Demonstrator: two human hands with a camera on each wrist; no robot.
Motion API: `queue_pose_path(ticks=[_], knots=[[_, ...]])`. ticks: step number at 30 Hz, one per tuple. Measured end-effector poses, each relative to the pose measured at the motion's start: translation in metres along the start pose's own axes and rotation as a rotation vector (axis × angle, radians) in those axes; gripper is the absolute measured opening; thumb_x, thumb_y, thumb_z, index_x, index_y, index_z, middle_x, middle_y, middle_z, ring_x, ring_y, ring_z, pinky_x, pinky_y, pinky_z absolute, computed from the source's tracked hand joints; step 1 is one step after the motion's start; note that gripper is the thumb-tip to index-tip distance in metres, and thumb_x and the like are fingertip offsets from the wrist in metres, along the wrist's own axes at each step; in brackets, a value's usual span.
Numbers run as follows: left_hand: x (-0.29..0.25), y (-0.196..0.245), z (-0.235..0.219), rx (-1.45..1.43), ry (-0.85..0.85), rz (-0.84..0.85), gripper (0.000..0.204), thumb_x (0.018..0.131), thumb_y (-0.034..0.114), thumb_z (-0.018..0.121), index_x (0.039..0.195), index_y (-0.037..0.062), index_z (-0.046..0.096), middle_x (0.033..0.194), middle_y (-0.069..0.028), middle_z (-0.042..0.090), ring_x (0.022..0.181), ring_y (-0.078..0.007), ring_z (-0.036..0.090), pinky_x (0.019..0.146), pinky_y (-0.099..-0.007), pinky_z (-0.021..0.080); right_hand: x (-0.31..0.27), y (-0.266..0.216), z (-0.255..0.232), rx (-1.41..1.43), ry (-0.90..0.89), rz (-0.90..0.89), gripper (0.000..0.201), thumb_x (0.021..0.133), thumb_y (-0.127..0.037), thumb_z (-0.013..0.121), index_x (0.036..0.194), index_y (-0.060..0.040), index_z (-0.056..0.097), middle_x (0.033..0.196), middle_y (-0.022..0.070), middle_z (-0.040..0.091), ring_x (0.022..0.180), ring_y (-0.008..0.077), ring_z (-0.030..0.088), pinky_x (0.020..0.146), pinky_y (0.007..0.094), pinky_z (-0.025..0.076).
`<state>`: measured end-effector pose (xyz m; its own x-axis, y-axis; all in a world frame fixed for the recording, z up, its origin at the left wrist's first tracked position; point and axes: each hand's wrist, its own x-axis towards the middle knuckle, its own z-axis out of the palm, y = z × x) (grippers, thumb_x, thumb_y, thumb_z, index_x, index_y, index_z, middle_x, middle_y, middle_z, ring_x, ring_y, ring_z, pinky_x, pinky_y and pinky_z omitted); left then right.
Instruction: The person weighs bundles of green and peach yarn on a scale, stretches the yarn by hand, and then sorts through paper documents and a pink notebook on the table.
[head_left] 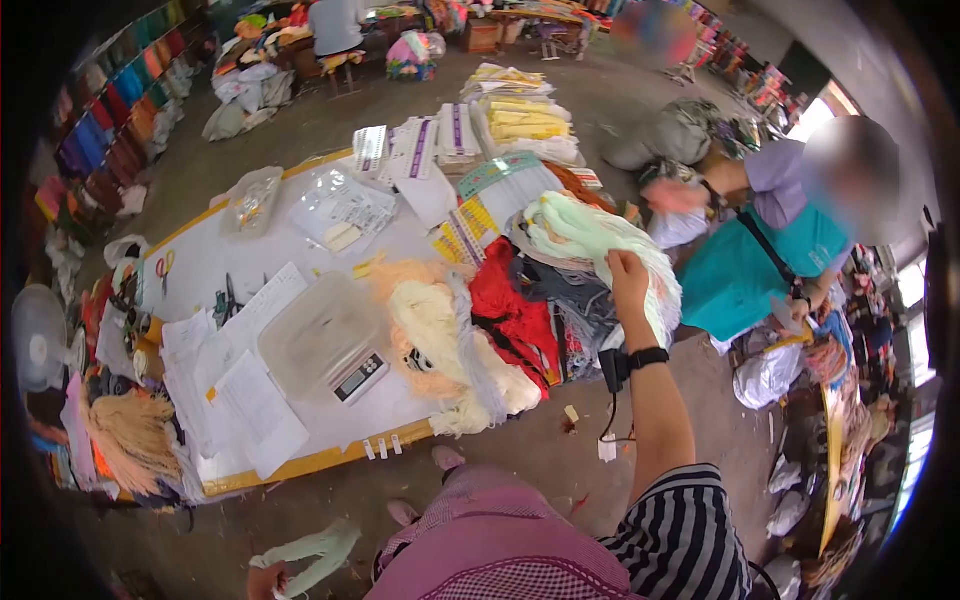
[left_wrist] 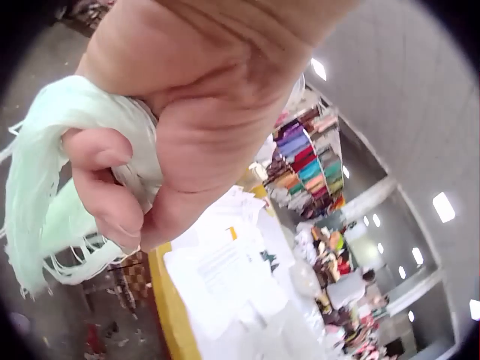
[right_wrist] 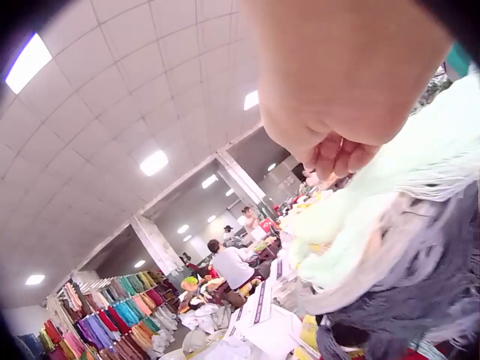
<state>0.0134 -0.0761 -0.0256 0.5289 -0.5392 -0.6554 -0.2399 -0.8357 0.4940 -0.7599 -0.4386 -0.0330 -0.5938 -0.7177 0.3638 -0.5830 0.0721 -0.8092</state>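
Observation:
Low at the left of the head view, my left hand [head_left: 264, 582] holds a small pale green yarn hank [head_left: 318, 550] beside the table. In the left wrist view the fingers [left_wrist: 105, 187] curl round its looped strands, and loose ends hang down. My right hand [head_left: 630, 285] reaches to a thick pale green yarn bundle [head_left: 585, 228] at the table's right end. Its curled fingers [right_wrist: 341, 157] pinch the top strands. Under and beside that bundle lie dark grey yarn [head_left: 590, 310] and red yarn [head_left: 500, 290]; cream yarn [head_left: 425, 310] is heaped to their left.
On the white table [head_left: 215, 262] lie a plastic tub [head_left: 315, 330], a digital scale [head_left: 358, 380], papers [head_left: 255, 410], scissors [head_left: 165, 268] and shade cards [head_left: 412, 150]. A person in a teal apron [head_left: 770, 270] stands at the right. Packed sheets [head_left: 525, 115] rise at the far end.

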Motion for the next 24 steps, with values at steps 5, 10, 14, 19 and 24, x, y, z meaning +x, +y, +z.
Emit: queue_pose_path(ticks=[5, 10, 14, 19, 24], knots=[[0.047, 0.012, 0.016, 0.218, -0.378, -0.013, 0.018, 0.081, 0.019, 0.066, 0.087, 0.0046, 0.057, 0.079, -0.0056, 0.053, 0.07, -0.0164, 0.045, 0.059, -0.0312, 0.036, -0.057, 0.031, -0.107, -0.034, -0.054, 0.259, 0.028, 0.088, -0.018, 0.059, 0.114, -0.0079, 0.063, 0.082, 0.0072, 0.068, 0.071, 0.0117, 0.062, 0.067, 0.0278, 0.05], [0.144, -0.029, 0.025, 0.347, -0.699, -0.004, 0.044, 0.08, 0.016, 0.066, 0.12, 0.0016, 0.053, 0.115, -0.0148, 0.055, 0.108, -0.0238, 0.048, 0.085, -0.0326, 0.044, -0.142, -0.002, -0.232, 0.306, 0.268, 0.536, 0.069, 0.09, -0.015, 0.058, 0.147, -0.0236, 0.021, 0.085, 0.0089, 0.065, 0.061, 0.0125, 0.059, 0.052, 0.0247, 0.047], [0.169, -0.008, 0.056, 0.51, -0.796, 0.046, 0.046, 0.081, 0.018, 0.065, 0.122, 0.0011, 0.054, 0.115, -0.0156, 0.056, 0.107, -0.024, 0.049, 0.085, -0.0325, 0.046, -0.251, -0.009, -0.358, 0.208, 0.805, 0.525, 0.077, 0.088, -0.009, 0.059, 0.147, -0.0314, 0.014, 0.083, 0.0102, 0.067, 0.057, 0.0119, 0.058, 0.048, 0.0221, 0.045], [0.178, 0.034, 0.102, 0.72, -0.899, 0.168, 0.038, 0.083, 0.022, 0.064, 0.114, 0.0012, 0.058, 0.102, -0.0139, 0.058, 0.093, -0.0221, 0.052, 0.076, -0.032, 0.046, -0.381, -0.067, -0.484, -0.003, 1.075, 0.436, 0.077, 0.087, -0.009, 0.06, 0.147, -0.0284, 0.015, 0.075, 0.0087, 0.064, 0.053, 0.0101, 0.053, 0.044, 0.0222, 0.039], [0.179, 0.059, 0.127, 0.915, -0.979, 0.279, 0.033, 0.085, 0.026, 0.063, 0.106, 0.0013, 0.062, 0.089, -0.0122, 0.059, 0.079, -0.0201, 0.054, 0.067, -0.0314, 0.047, -0.459, -0.179, -0.574, 0.197, 1.528, -0.217, 0.064, 0.089, -0.025, 0.063, 0.14, -0.0198, 0.026, 0.071, 0.0084, 0.061, 0.047, 0.0067, 0.045, 0.04, 0.019, 0.031]])
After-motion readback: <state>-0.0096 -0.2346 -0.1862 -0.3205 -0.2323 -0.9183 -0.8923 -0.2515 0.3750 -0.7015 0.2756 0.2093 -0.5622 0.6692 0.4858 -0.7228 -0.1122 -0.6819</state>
